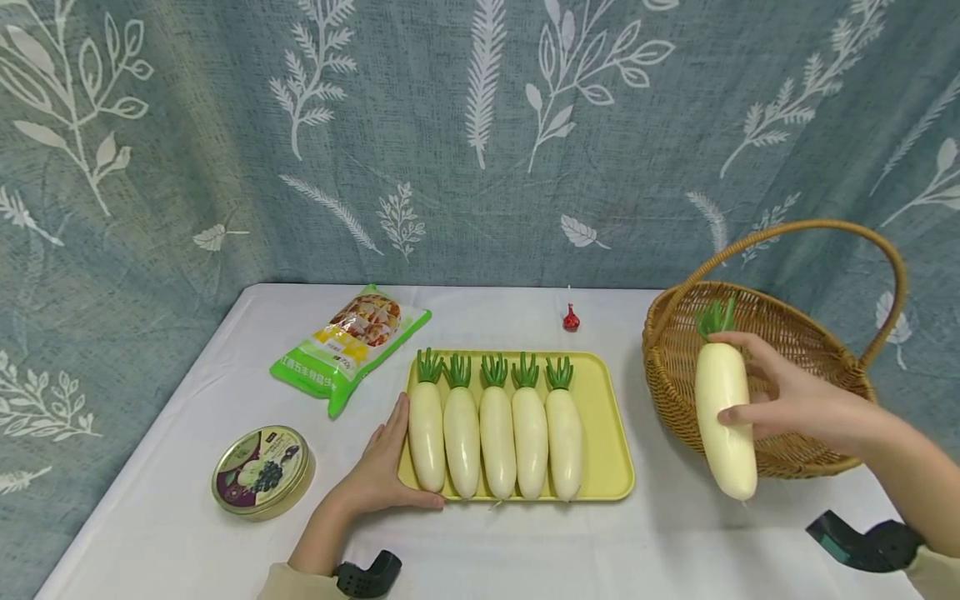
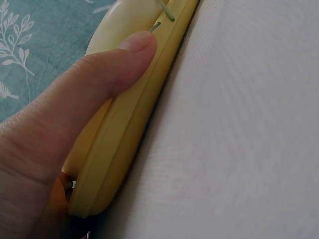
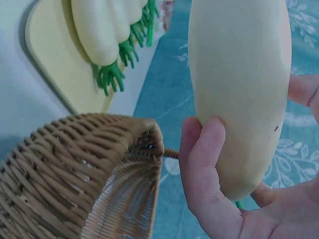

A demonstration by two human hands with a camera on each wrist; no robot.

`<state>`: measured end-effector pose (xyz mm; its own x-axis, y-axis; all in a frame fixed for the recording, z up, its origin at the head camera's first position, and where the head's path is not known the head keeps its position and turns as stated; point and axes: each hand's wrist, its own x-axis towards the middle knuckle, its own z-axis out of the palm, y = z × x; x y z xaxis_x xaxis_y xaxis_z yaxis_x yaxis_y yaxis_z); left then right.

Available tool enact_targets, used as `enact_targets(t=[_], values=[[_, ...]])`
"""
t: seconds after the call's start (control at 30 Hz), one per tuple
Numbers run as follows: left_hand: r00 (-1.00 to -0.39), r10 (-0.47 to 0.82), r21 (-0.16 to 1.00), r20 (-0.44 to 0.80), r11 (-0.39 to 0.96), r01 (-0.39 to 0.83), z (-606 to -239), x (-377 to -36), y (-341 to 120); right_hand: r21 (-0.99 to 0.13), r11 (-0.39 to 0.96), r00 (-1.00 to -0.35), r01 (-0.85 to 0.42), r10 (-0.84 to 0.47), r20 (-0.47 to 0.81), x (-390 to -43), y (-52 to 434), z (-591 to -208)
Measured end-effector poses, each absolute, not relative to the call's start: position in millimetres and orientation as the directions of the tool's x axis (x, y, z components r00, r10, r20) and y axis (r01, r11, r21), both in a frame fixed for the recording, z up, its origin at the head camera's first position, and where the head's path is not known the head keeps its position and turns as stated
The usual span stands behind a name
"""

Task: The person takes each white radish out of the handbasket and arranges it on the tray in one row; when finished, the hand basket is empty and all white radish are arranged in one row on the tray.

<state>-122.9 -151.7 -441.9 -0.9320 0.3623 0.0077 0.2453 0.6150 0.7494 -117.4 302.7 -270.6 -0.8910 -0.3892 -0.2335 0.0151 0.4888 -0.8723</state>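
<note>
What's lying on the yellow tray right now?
Five white radishes lie side by side on the yellow tray, green tops toward the curtain; its right part is bare. The left hand rests on its left edge. What lies under the radishes is covered.

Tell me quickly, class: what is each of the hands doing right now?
Left hand: open, fingers flat against the left edge of the yellow tray.
Right hand: holding a white radish beside the wicker basket.
</note>
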Motion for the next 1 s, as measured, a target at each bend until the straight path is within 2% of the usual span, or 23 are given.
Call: enact_targets(t=[0.4, 0.7, 1.0], values=[[-0.931, 0.365, 0.751, -0.005, 0.616, 0.238, -441.4, -123.7, -151.3, -0.911, 0.409, -0.857, 0.053, -0.450, -0.252, -108.9, 291.9, -271.8], [-0.932, 0.362, 0.749, -0.003, 0.619, 0.238, -441.9, -123.5, -151.2, -0.941, 0.336, -0.831, 0.029, -0.515, -0.210, -105.0, 277.1, -278.7], [-0.932, 0.363, 0.747, 0.000, 0.619, 0.241, -440.2, -123.7, -150.9, -0.948, 0.318, -0.810, 0.031, -0.547, -0.210, -107.6, 256.0, -288.5]])
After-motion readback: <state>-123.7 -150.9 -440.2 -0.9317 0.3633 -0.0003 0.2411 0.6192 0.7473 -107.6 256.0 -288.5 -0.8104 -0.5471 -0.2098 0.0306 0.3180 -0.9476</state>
